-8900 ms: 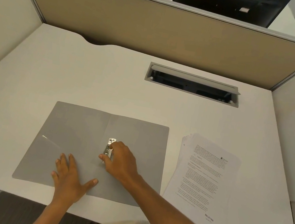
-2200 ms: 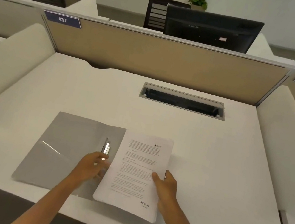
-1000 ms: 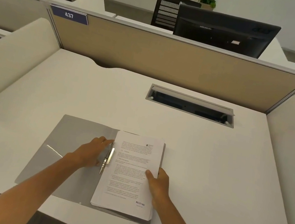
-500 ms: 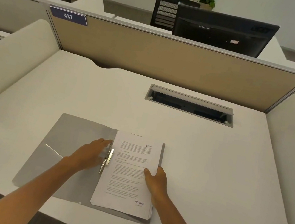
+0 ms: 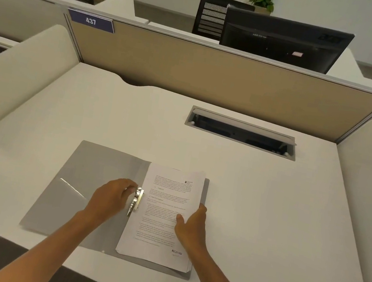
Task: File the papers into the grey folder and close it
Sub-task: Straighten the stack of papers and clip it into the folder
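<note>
The grey folder (image 5: 89, 173) lies open near the front edge of the white desk. A stack of printed papers (image 5: 170, 195) rests on its right half, left edge against the metal clip (image 5: 136, 200) at the spine. My left hand (image 5: 111, 198) is on the left half with its fingertips curled at the clip. My right hand (image 5: 191, 226) lies on the stack's right edge, thumb on top of the sheets, fingers around the edge.
A cable tray opening (image 5: 241, 132) is set into the desk (image 5: 266, 217) behind the folder. A beige partition (image 5: 215, 79) closes the far side, with padded dividers left and right. A dark monitor (image 5: 284, 41) stands beyond it.
The papers moved from the desk's right onto the folder's right half. In the last second my left fingers shifted onto the clip and my right hand slid to the stack's right edge.
</note>
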